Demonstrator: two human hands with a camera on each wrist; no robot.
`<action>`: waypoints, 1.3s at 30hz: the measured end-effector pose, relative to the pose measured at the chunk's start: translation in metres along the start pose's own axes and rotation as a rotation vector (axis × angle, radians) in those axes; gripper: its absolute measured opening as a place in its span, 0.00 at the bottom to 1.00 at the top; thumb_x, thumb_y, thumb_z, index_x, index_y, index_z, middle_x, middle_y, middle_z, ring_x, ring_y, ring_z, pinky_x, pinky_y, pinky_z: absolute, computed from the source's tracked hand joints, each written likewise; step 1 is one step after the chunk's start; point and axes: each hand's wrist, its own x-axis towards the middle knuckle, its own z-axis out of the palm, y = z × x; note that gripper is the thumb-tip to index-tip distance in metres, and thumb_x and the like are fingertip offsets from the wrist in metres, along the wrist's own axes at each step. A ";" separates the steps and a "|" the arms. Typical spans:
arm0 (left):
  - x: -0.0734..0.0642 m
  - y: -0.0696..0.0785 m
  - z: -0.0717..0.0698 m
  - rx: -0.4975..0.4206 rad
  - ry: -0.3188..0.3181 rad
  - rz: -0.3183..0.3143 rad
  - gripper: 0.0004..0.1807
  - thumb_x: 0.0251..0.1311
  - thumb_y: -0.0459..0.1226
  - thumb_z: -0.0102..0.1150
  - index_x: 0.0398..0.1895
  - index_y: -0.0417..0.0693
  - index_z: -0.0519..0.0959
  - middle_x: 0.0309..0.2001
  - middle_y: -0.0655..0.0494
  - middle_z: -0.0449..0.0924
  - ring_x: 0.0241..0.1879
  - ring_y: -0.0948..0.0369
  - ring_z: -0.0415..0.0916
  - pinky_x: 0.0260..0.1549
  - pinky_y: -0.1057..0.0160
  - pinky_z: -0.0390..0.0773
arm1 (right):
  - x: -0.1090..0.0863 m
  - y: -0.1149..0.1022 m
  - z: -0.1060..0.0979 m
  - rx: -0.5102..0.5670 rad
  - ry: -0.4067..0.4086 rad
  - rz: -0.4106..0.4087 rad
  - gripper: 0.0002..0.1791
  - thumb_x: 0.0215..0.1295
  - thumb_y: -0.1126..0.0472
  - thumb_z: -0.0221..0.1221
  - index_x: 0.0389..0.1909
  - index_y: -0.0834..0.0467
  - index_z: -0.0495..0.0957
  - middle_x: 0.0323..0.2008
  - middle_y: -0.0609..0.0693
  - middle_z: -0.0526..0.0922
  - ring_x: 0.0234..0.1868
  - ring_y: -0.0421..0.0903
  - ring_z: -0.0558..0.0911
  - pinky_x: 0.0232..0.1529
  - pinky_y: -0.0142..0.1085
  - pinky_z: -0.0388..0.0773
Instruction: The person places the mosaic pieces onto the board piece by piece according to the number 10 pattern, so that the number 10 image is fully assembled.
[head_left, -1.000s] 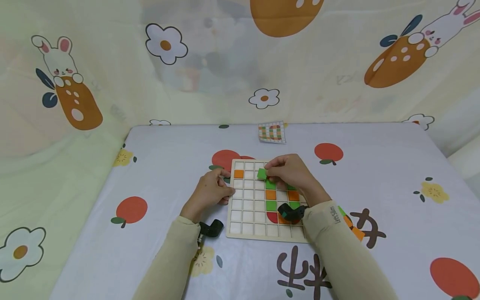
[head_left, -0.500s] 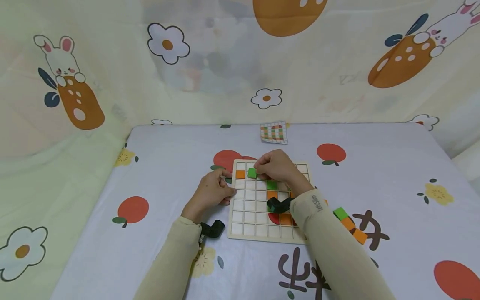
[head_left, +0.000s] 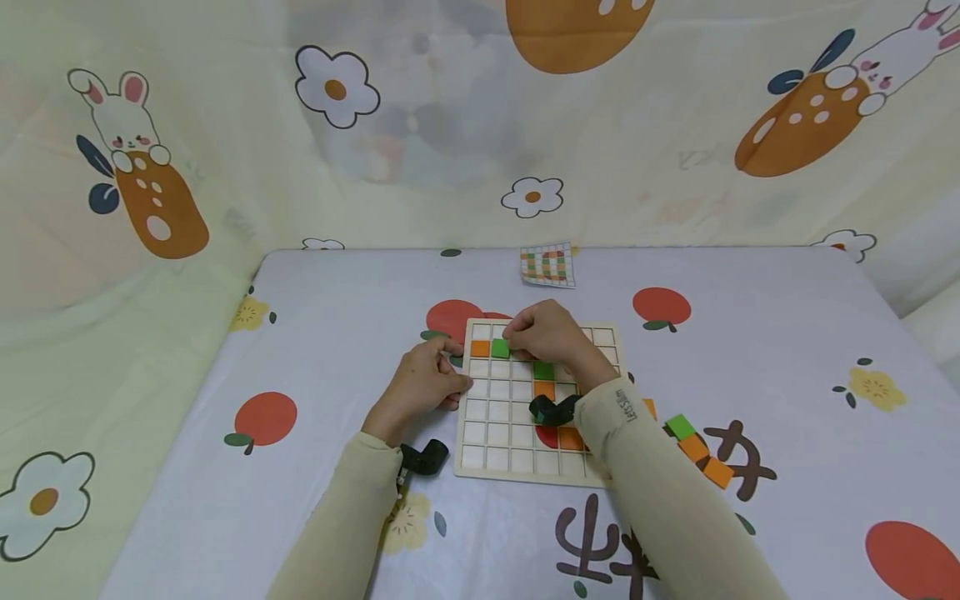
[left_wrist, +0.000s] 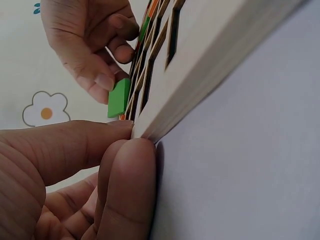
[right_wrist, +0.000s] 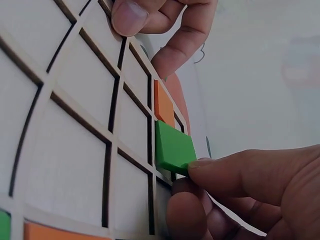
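My right hand (head_left: pixel 553 340) pinches a small square green tile (head_left: pixel 500 348) by its near edge. In the right wrist view the tile (right_wrist: pixel 175 146) is slightly tilted over the wooden grid board, beside an orange tile (right_wrist: pixel 163 102) seated in its cell. My left hand (head_left: pixel 418 387) holds the board's left edge between thumb and fingers; the left wrist view shows the fingertips at the board's corner (left_wrist: pixel 142 131). The grid board (head_left: pixel 498 457) lies flat, with green, orange and red pieces in its right half. My right forearm hides part of those.
Loose tiles lie right of the board: a green one (head_left: pixel 680 427), orange ones (head_left: pixel 693 448) and another partly behind my sleeve. A small printed pattern card (head_left: pixel 547 265) stands at the table's back edge. A patterned cloth (head_left: pixel 360 300) covers the table.
My right hand has carried the green tile leftward across the board's upper rows, to the cell beside the orange tile, and lowered it slightly. My left hand stays at the board's edge.
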 end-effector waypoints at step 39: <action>-0.003 0.002 0.002 -0.024 -0.007 -0.003 0.25 0.61 0.30 0.72 0.60 0.39 0.75 0.31 0.48 0.78 0.21 0.60 0.82 0.27 0.64 0.86 | -0.125 0.105 -0.085 -0.064 0.162 0.149 0.21 0.71 0.54 0.65 0.56 0.65 0.81 0.42 0.58 0.87 0.35 0.50 0.84 0.35 0.39 0.84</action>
